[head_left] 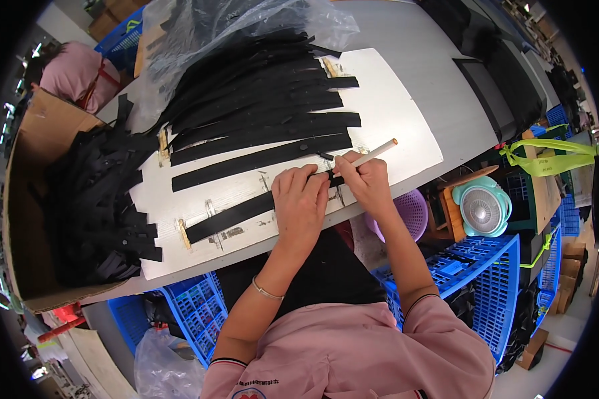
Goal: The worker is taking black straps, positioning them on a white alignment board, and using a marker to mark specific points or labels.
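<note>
At left | box [53,123]: black strips [100,206] | hands [301,199] [367,183]: pencil [377,153], strip [233,218] beneath

I wear a pink short-sleeved shirt [353,346], its dark sleeve edging [228,361] showing a thin white line on the left. On the left chest are dark lettering [258,383] and a round badge [249,394] with blue and red. A slim pale bracelet [266,292] circles my left forearm [278,266], my left hand [299,196] and right hand [366,183] are bare, and black cloth [329,276] covers my lap.
</note>
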A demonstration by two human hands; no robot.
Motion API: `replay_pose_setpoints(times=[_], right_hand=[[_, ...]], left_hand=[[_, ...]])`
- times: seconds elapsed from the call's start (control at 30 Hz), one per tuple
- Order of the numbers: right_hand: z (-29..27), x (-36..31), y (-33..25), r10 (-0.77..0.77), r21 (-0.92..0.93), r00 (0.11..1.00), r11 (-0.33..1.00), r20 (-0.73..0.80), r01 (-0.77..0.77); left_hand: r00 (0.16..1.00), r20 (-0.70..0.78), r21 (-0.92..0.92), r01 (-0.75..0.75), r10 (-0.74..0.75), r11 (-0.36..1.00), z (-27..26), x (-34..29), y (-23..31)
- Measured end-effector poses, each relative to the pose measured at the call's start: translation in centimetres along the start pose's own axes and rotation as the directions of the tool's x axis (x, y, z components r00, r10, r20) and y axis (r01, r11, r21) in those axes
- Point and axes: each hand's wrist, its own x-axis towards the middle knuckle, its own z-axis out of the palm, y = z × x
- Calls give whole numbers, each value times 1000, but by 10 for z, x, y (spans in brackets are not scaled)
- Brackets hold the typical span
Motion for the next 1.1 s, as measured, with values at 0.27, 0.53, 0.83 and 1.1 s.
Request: replay_pose_setpoints(times=[0.27, 0.53, 0.83, 1.1], right_hand=[[-1, 1, 2, -105, -85, 993, 990, 61, 110], [0, -2, 3, -97, 11, 993, 995, 63, 96], [2, -45, -74, -110, 701, 991, 712, 81, 22], [45, -86, -194, -454, 876, 891, -431, -3, -217]], left_hand=[[1000, -10, -21, 11, -11, 1000, -2, 0, -1], [1000, -24, -4, 17, -17, 1000, -3, -4, -2], [979, 191, 132, 51, -75, 990, -28, -34, -4], [954, 270, 58, 118, -130, 991, -34, 22, -49]])
